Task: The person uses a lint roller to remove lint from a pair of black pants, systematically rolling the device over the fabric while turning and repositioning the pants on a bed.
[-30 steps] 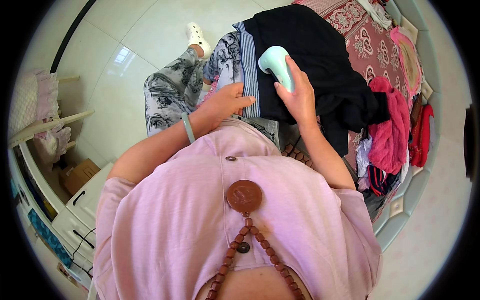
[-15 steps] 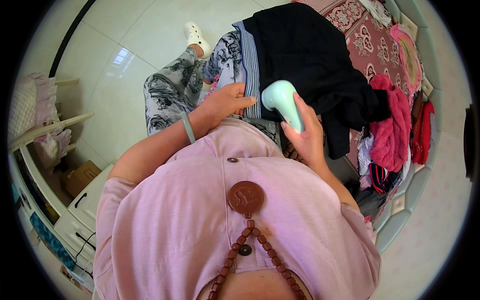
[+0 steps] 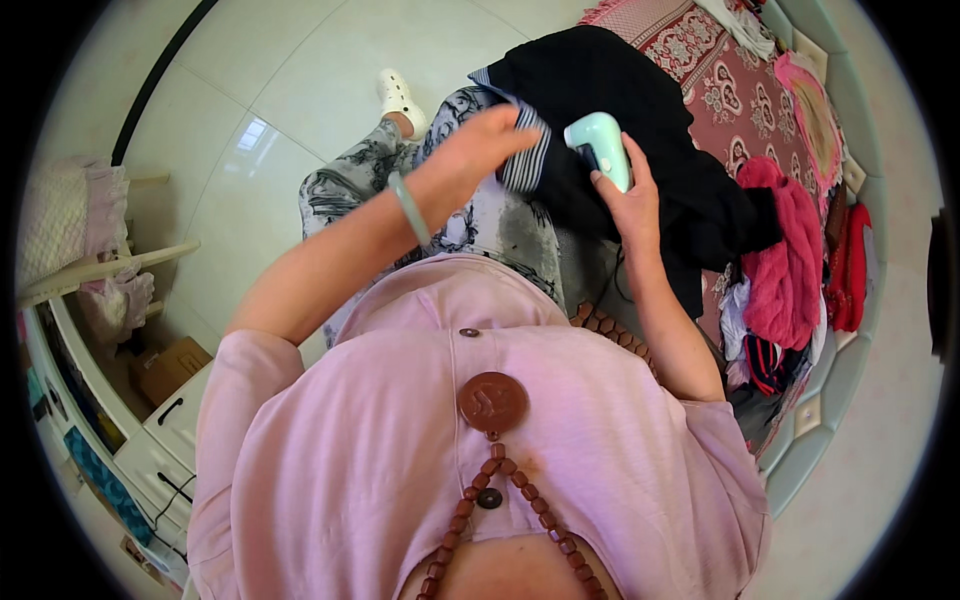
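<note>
Device: a small mint-green device (image 3: 598, 148) sits in the right hand (image 3: 628, 205). It is held over the black garment (image 3: 640, 130).
Right hand: the fingers wrap around the device's lower part and grip it.
Left hand: the left hand (image 3: 470, 155) presses down on the striped cloth (image 3: 522, 155) at the edge of the black garment. The fingers look bent, but I cannot tell if they pinch the cloth or only rest on it. A green bangle (image 3: 410, 207) is on that wrist.
Black garment: it lies across the person's lap and onto the bed (image 3: 715, 75) with the red patterned cover.
Nearby: a pink cloth (image 3: 790, 260) and more clothes are piled beside it. A thin cord (image 3: 618, 282) seems to hang below the right hand.
What could go wrong: the cloth could bunch up if the left hand lets it go slack. The cord could catch on the clothes and tug the device.
</note>
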Available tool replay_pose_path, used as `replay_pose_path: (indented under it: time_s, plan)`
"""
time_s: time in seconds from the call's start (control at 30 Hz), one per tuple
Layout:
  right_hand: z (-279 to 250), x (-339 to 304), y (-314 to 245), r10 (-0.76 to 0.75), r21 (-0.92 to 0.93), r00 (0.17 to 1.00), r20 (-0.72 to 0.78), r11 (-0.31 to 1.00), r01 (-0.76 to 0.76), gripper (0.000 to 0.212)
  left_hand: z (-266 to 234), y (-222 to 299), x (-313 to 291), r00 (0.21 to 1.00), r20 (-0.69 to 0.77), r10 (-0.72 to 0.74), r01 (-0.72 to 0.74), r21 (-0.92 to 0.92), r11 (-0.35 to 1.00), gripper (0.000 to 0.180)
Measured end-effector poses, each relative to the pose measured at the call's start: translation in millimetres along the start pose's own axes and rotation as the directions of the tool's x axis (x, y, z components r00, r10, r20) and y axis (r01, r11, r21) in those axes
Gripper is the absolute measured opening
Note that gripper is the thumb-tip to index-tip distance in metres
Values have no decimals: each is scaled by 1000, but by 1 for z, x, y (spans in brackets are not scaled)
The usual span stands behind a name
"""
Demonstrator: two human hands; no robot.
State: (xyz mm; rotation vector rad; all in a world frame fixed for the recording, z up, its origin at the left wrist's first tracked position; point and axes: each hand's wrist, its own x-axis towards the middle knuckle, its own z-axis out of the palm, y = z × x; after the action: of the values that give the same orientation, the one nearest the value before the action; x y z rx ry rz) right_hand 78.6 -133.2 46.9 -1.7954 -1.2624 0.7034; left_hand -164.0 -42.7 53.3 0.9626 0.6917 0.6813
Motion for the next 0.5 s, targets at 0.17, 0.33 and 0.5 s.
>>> replay_pose_path:
  time_s: [0.17,0.33,0.5]
  plan:
    - [-29,-20,-61,150,178,988,-28,974,-143,72,19,82,-46,986,168,7,-76,407,910,17]
    - [-39,-52,-44,303,255,948,100,913,-319,77,-35,-23,-105,939,78,-334,314,196,929,27]
    - [-19,-74,-67,120,177,986,120,974,-140,82,-30,-11,-106,894,13,-447,447,-74,892,33]
